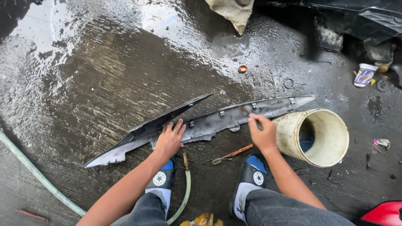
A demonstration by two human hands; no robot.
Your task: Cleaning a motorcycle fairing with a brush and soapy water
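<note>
Right under both fingers [179, 127], panel [209, 123]

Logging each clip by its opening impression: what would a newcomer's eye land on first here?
First, the long dark grey plastic body panel lying across the wet concrete floor. The left hand presses flat on it and the right hand pinches something small at its upper edge. Next, the dirty cream plastic bucket tipped on its side to the right, and the pale green hose at lower left.

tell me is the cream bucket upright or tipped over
Tipped over: the cream bucket lies on its side on the wet ground, open mouth facing the camera.
</note>
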